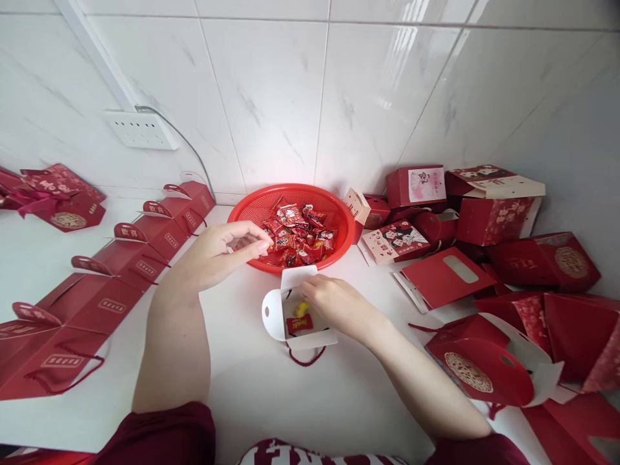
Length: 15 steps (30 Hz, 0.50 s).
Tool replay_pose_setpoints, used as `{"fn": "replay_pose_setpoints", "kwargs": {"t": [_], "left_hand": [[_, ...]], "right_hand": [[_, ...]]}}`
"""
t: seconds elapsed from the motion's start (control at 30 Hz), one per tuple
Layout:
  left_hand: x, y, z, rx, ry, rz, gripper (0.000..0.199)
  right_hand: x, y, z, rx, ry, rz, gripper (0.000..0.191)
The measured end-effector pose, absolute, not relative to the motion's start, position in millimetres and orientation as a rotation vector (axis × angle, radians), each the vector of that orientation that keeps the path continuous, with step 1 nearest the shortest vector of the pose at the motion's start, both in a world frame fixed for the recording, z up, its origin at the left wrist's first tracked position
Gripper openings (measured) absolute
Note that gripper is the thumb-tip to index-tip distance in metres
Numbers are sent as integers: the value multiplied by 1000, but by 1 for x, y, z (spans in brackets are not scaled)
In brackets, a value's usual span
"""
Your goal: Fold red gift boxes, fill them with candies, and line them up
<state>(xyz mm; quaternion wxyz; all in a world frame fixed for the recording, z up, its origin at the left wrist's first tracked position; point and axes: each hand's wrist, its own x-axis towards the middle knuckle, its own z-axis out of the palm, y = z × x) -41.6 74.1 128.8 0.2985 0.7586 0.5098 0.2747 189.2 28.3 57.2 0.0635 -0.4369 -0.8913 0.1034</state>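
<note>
My left hand (227,255) is over the left rim of a red plastic basket (249,210). Its thumb and index fingertips come together, and I cannot make out whether anything small is between them. Wrapped candies (295,236), mostly red, fill the basket's bottom. In front of the basket stands an open gift box (310,339) with white inner walls, a rounded flap and a dark red cord. A red-wrapped candy (299,323) and a yellow piece (301,309) lie inside it. My right hand (334,300) reaches over the box's right side with curled fingers in its mouth; what they hold is hidden.
Along the left runs a row of closed red gift boxes (116,300) with cord handles. Red boxes and a flat folded carton (448,278) crowd the right side, among them an open box (484,361). A tiled wall with a power socket (140,129) stands behind.
</note>
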Motion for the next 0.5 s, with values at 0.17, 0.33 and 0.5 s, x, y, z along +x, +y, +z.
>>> {"fn": "replay_pose_setpoints", "kwargs": {"t": [0.17, 0.33, 0.5], "left_hand": [[-40, 73, 130, 2025, 1344, 730, 24], [-48, 77, 128, 2083, 1520, 850, 29], [-58, 120, 120, 2147, 1770, 1071, 25]], "right_hand": [[200, 26, 65, -1350, -2587, 153, 16], [217, 18, 78, -1302, -2435, 317, 17], [234, 11, 92, -1273, -2310, 404, 18]]}}
